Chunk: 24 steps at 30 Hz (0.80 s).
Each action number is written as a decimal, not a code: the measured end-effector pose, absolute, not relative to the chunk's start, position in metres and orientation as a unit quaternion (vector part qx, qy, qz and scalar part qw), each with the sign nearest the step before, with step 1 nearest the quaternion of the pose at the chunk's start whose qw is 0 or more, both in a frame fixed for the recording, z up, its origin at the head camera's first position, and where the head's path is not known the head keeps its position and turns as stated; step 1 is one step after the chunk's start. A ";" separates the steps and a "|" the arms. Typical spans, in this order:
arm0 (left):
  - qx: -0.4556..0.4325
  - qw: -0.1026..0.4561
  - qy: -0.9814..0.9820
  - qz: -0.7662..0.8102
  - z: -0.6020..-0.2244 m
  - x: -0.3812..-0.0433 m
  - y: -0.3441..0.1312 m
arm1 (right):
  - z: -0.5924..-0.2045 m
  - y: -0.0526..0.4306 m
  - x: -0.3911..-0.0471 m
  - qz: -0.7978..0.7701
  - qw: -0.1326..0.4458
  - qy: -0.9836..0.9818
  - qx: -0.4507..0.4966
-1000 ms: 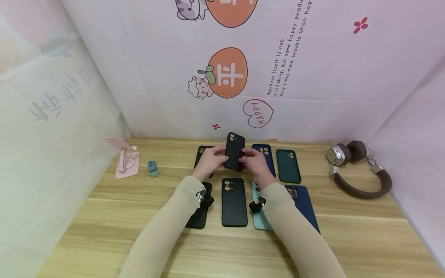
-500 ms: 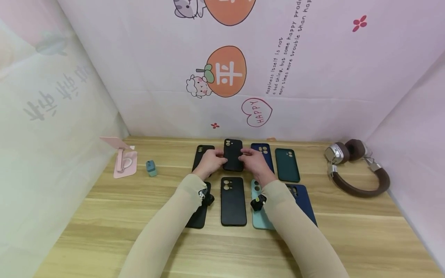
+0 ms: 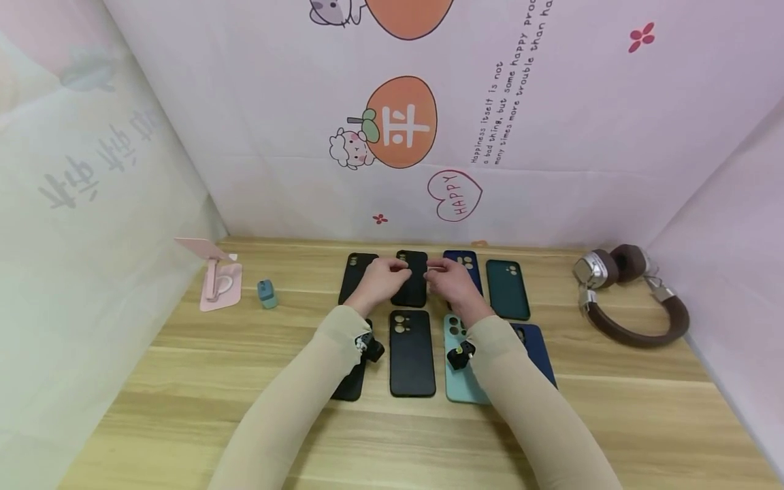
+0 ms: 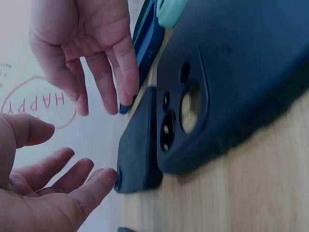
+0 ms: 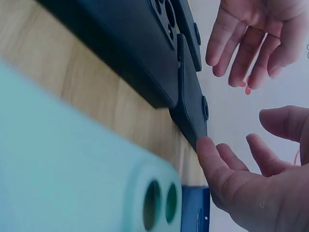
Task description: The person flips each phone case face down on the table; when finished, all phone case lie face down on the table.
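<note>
A black phone case (image 3: pixel 418 289) lies in the back row on the wooden table, camera cutouts at its far end. On its left side is my left hand (image 3: pixel 384 280), fingers relaxed, holding nothing. My right hand (image 3: pixel 452 282) is on the other side, its fingers loosely bent around nothing. In both wrist views a fingertip of each hand is close to the case; whether it touches, I cannot tell. Another black case (image 3: pixel 355 278) lies left of it, a blue case (image 3: pixel 471 264) and a dark green case (image 3: pixel 508 289) to the right.
The front row has a black case (image 3: pixel 412 354), a mint case (image 3: pixel 462 381), a blue case (image 3: pixel 537 352) and a partly hidden black case (image 3: pixel 350 384). Brown headphones (image 3: pixel 678 323) lie right; a pink stand (image 3: pixel 214 282) and small blue object (image 3: pixel 267 294) left. A printed cloth (image 3: pixel 294 197) hangs behind.
The black phone case was held raised and tilted between both hands, then came down onto the table. Both hands have let go of it and moved slightly apart.
</note>
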State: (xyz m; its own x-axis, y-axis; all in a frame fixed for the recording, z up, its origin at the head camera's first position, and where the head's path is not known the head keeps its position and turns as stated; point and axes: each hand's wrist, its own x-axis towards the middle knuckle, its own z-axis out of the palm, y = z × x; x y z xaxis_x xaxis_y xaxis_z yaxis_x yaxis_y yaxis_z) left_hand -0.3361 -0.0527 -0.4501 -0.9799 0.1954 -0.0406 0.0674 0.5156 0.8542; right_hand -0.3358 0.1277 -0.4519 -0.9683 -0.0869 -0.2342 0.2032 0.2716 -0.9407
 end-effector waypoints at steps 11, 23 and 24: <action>0.117 0.077 0.847 0.512 -0.451 -0.329 -0.017 | -0.446 0.166 -0.333 -0.611 0.071 0.784 0.088; 0.130 0.135 0.829 0.527 -0.453 -0.325 0.015 | -0.439 0.196 -0.324 -0.540 0.058 0.833 0.107; 0.135 0.142 0.828 0.525 -0.452 -0.325 0.017 | -0.438 0.197 -0.324 -0.537 0.060 0.834 0.108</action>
